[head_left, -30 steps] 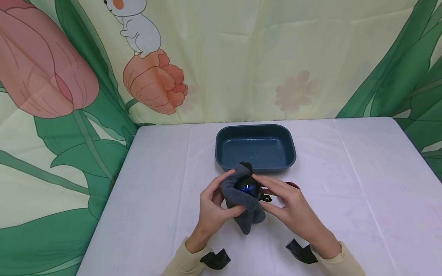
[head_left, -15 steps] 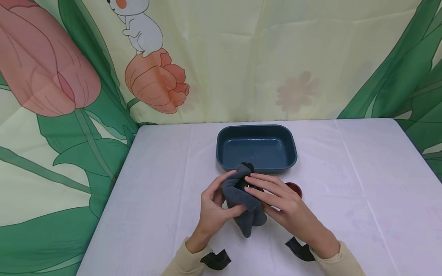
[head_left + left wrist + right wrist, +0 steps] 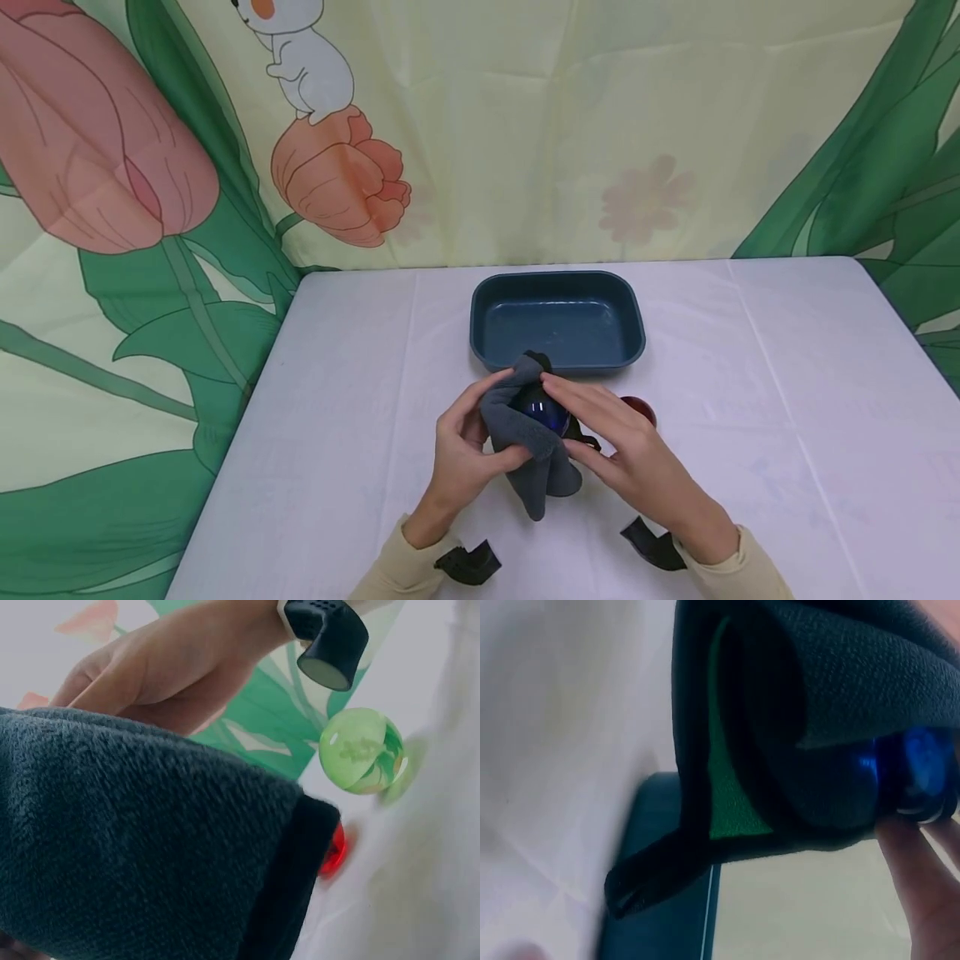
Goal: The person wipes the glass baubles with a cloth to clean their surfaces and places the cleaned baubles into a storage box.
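Grey cloth (image 3: 513, 427) wraps partway round a glossy blue ball (image 3: 542, 408), between the two hands and just on the near side of the dark blue basin (image 3: 562, 327). The left hand (image 3: 467, 454) has its grip clamped on the cloth, fingers and thumb apart across the folds. The right hand (image 3: 633, 437) pinches the ball, fingers above, thumb below. Beyond the right hand, a red thing (image 3: 639, 409) rests partly hidden on the white surface (image 3: 360, 417); the left wrist view shows a clear green ball (image 3: 363, 752) near it.
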